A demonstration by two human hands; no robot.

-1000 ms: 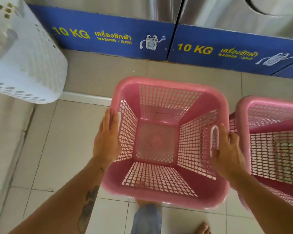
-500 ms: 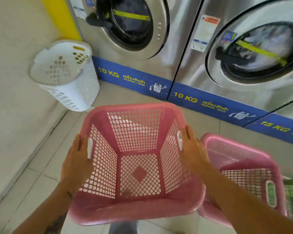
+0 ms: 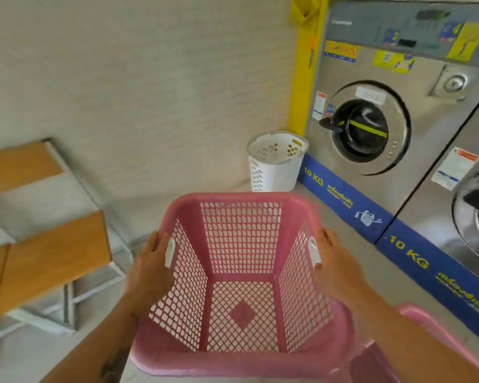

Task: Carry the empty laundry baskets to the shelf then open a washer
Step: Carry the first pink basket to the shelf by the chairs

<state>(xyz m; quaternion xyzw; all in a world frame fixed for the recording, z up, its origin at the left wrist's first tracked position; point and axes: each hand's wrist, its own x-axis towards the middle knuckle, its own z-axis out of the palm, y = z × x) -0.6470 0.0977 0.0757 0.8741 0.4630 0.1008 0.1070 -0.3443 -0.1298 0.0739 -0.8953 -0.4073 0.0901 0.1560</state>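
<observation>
I hold an empty pink laundry basket in front of me, lifted off the floor. My left hand grips its left handle and my right hand grips its right handle. A second pink basket shows partly at the lower right, behind my right arm. A shelf with wooden boards on a white metal frame stands at the left against the wall. Two steel washers line the right side; the nearer-to-corner washer has its round door shut, and the other washer is cut off by the frame edge.
A white laundry basket stands upright in the corner between the wall and the first washer. A yellow strip runs up the wall beside that washer. Blue "10 KG" panels run along the washers' base. Tiled floor lies between shelf and washers.
The view has swung up and to the left: the shelf has come into sight, the washers have shifted right, and the pink basket stays in both hands, raised from the floor.
</observation>
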